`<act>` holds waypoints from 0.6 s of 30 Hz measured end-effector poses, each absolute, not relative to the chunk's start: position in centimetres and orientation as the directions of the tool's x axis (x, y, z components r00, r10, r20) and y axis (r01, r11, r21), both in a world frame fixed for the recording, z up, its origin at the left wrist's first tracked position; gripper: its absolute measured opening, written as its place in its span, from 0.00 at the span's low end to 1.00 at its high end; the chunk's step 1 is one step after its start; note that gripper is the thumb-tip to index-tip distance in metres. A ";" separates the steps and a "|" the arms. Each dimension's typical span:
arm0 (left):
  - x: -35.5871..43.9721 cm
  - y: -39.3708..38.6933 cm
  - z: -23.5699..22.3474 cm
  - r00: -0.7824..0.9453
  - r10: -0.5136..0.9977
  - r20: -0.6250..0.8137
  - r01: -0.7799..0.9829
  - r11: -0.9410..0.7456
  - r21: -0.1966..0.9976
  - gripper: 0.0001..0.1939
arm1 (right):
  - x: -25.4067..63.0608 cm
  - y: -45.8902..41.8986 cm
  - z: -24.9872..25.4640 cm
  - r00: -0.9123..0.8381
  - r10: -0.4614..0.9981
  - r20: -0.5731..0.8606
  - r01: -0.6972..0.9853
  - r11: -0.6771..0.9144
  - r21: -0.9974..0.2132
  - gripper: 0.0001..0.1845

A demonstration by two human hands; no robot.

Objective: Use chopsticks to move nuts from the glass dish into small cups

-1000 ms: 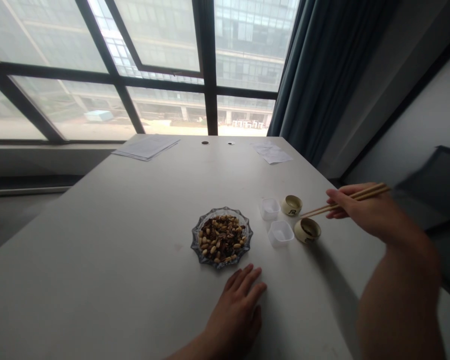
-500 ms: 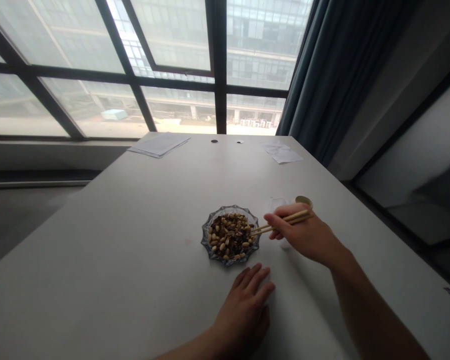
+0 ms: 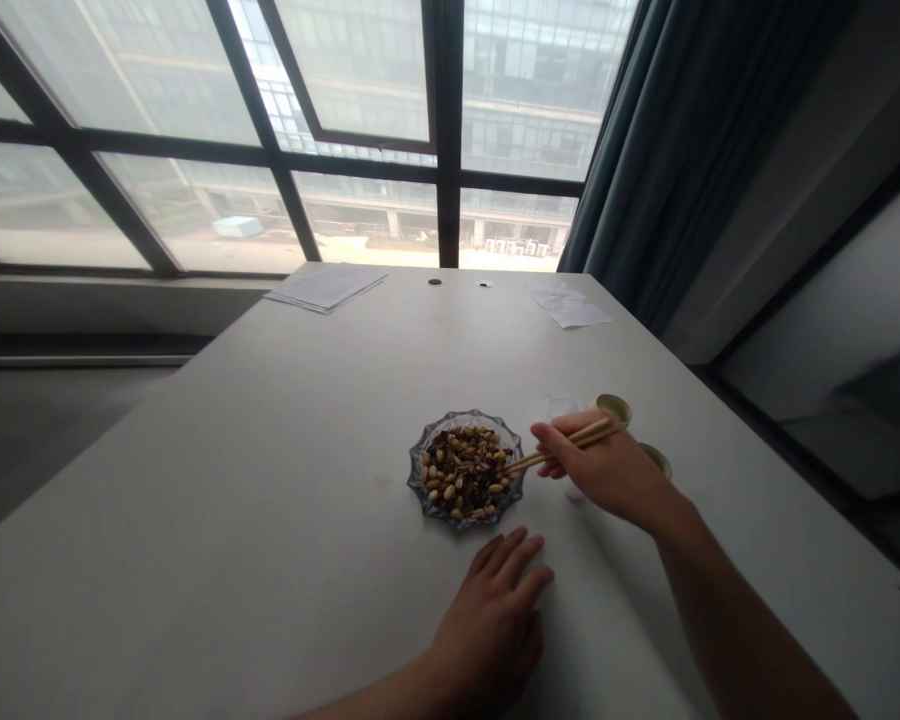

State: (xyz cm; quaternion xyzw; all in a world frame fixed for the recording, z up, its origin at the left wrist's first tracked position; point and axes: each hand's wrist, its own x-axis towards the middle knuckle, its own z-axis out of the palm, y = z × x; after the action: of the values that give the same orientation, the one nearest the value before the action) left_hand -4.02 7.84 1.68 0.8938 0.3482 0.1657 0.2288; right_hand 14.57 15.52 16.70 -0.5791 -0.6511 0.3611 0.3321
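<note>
A pair of wooden chopsticks (image 3: 592,433) is gripped in my right hand (image 3: 607,465). Their tips reach the right side of a scalloped glass dish (image 3: 418,497), among a mix of pale nuts and dark seeds (image 3: 465,470). Whether the tips pinch a piece is too small to tell. My left hand (image 3: 493,605) rests on the table just in front of the dish, fingers spread and holding nothing. Behind my right hand are a greenish cup (image 3: 613,407) and a second cup (image 3: 658,461), both partly hidden, and a clear container (image 3: 562,407), mostly covered by the hand.
The white table (image 3: 270,470) runs toward the windows. A paper stack (image 3: 328,287) lies at its far left, loose papers (image 3: 568,304) at its far right. Two round holes, one a dark grommet (image 3: 435,282), sit near the far edge. A blue curtain (image 3: 667,150) hangs at right.
The view has shifted slightly, so the scene sits a little further right. My right hand has moved slightly left relative to the cups, showing more of the second one. My left hand stays in place.
</note>
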 end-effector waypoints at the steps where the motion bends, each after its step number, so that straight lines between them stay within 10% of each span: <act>1: -4.0 7.8 1.7 0.703 0.698 0.136 0.546 -0.653 0.525 0.28 | 14.6 15.5 16.9 -0.099 0.995 0.023 0.521 0.071 -0.851 0.24; 13: -3.9 7.8 2.0 0.700 0.706 0.107 0.558 -0.634 0.536 0.29 | 22.4 10.8 22.3 0.359 0.864 0.354 0.773 -0.063 -0.632 0.19; 18: -3.8 7.9 2.3 0.708 0.701 0.082 0.577 -0.641 0.506 0.32 | 25.3 10.3 22.7 0.454 0.850 0.266 0.765 -0.219 -0.605 0.15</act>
State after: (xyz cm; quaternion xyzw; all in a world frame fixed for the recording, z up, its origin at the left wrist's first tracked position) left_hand -3.76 7.92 2.31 0.8955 0.3568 0.1368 0.2283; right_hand 25.25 10.34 22.66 -0.7784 -0.5189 0.0610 0.3480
